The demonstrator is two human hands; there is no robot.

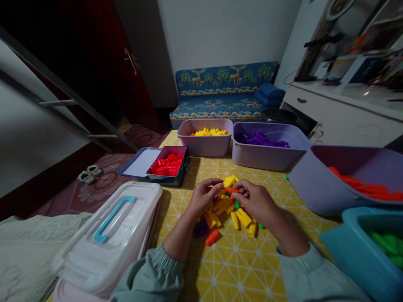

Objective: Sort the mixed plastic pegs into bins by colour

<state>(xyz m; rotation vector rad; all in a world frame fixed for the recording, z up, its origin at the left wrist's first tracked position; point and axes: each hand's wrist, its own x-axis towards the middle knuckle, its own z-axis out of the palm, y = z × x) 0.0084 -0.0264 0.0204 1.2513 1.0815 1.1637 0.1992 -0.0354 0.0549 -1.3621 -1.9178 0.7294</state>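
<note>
In front of me lies a loose pile of short yellow plastic pieces (243, 217), with a few green and purple ones among them. An orange plastic piece (231, 190) spans the gap between my hands above the pile. My right hand (255, 199) pinches its right end between thumb and fingers. My left hand (206, 195) is closed at the other end, its fingertips meeting the piece. Nearer to me, a separate orange-red piece (213, 238) rests on the yellow patterned tablecloth (234, 268).
Around the pile stand a bin of yellow pieces (204, 147), a purple bin (264, 157) with purple pieces, a lilac bin (310, 188) with orange ones, a teal bin (343, 247) with green ones and a dark box (179, 176) of red ones. A lidded container (126, 226) sits left.
</note>
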